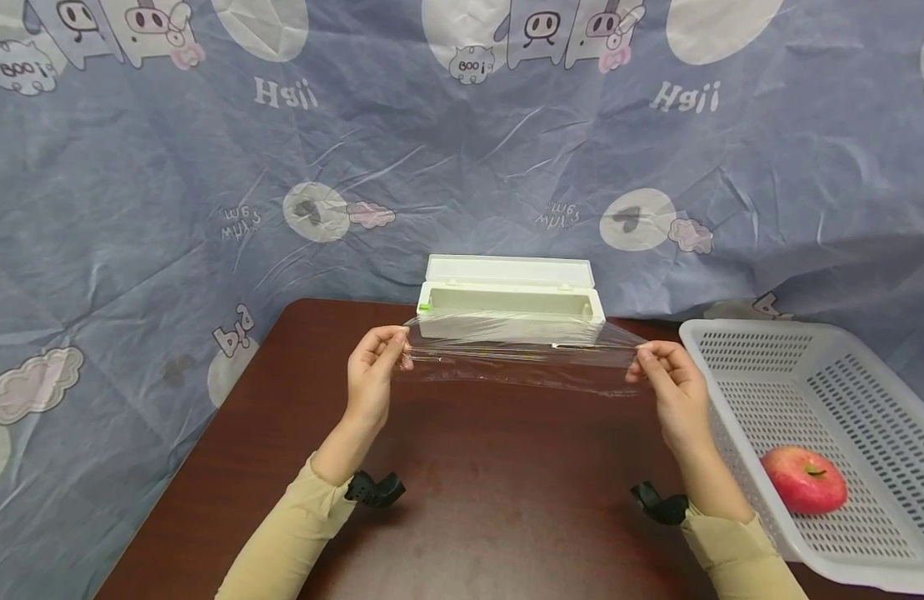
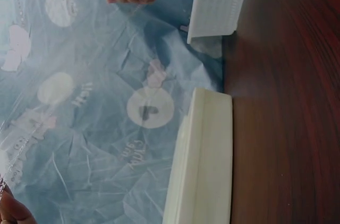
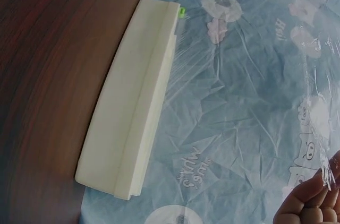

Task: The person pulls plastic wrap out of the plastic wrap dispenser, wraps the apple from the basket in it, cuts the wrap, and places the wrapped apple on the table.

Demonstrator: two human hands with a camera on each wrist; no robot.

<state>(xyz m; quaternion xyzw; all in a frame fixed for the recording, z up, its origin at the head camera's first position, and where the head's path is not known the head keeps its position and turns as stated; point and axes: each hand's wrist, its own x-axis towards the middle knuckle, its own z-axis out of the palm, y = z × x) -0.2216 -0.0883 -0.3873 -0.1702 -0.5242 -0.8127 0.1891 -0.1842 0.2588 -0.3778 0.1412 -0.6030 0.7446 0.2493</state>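
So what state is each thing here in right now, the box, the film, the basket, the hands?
Dispenser box: lid open, on the table.
Cling film: pulled out, stretched between both hands.
Left hand: pinches the film's left edge.
Right hand: pinches the film's right edge.
Basket: upright, holds one apple.

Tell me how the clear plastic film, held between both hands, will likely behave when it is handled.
The clear film looks very thin and floppy: it wrinkles between the left hand and the right hand, so it probably sags if released. It seems very light, and may cling to itself. It still runs from the white dispenser box, so pulling could drag that.
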